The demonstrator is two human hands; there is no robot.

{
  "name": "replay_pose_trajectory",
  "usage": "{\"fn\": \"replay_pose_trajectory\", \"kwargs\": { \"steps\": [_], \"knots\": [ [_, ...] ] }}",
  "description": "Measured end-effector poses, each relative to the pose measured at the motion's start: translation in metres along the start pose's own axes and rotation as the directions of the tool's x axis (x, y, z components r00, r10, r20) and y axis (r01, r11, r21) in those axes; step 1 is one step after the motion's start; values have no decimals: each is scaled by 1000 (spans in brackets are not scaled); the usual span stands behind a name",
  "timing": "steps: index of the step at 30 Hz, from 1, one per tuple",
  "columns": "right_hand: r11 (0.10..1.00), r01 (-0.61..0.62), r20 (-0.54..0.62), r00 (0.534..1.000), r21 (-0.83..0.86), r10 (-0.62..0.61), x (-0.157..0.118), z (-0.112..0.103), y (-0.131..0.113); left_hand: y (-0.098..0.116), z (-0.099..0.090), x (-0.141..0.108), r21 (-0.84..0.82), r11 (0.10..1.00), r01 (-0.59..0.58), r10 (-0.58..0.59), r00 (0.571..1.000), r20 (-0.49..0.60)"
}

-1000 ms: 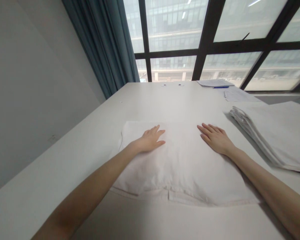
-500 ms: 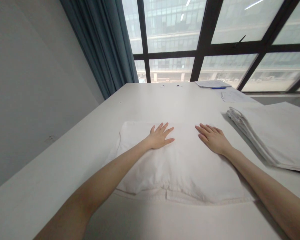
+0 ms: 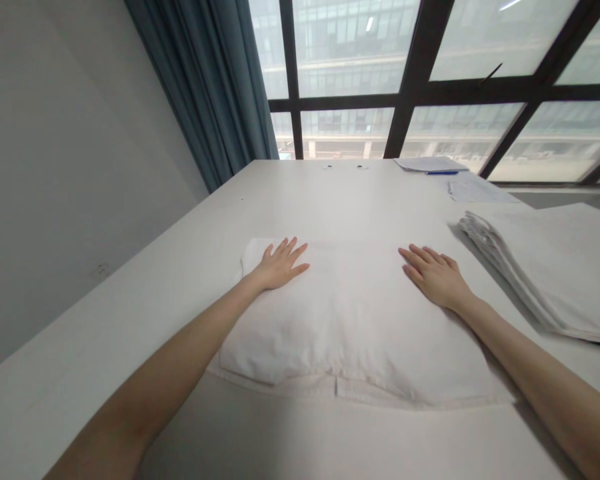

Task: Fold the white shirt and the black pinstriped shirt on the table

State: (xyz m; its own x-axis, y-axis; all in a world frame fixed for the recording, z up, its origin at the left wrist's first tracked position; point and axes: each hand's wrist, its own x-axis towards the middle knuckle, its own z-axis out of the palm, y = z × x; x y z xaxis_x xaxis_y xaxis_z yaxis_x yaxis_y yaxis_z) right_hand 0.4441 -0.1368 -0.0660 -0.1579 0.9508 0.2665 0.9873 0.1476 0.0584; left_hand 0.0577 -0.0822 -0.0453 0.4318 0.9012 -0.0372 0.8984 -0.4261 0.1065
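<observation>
A white cloth garment (image 3: 330, 320) lies folded flat on the white table (image 3: 310, 200), with a seamed edge and small wrinkles along its near side. My left hand (image 3: 281, 265) rests palm down on its far left part, fingers spread. On the far right part lies my right hand (image 3: 436, 275), also palm down, its fingers stretched toward the left. Neither hand grips the fabric.
A stack of folded white cloth (image 3: 555, 267) sits at the right. Papers (image 3: 430, 164) and a blue pen (image 3: 442, 173) lie at the far right of the table. Beyond are a blue curtain (image 3: 215, 80) and windows; a grey wall stands left.
My left hand has slid left across the cloth, away from its middle. My right hand has stayed in nearly the same place on the cloth. The view has shifted slightly.
</observation>
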Motion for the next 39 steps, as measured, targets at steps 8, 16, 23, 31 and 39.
{"fn": "replay_pose_trajectory", "kwargs": {
  "steps": [8, 16, 23, 31, 39],
  "knots": [
    [991, -133, -26, 991, -33, 132, -2, -2, -2, -49, 10, -11, -29, 997, 66, -71, 976, -205],
    [991, -125, -136, 984, -56, 116, -3, -7, -3, -44, 8, -13, 28, 989, 148, -140, 970, -198],
    [967, 216, -85, 975, 134, -206, 2, -25, -6, -43, 7, -13, 18, 989, 149, -142, 970, -199],
    [751, 414, 125, 830, 514, -543, -35, -85, -93, -37, -1, -12, 190, 964, 186, -171, 981, -92],
    [800, 469, 138, 825, 375, -548, -62, -59, -132, -21, -14, -12, 265, 950, 165, -118, 976, -185]
  ]
}}
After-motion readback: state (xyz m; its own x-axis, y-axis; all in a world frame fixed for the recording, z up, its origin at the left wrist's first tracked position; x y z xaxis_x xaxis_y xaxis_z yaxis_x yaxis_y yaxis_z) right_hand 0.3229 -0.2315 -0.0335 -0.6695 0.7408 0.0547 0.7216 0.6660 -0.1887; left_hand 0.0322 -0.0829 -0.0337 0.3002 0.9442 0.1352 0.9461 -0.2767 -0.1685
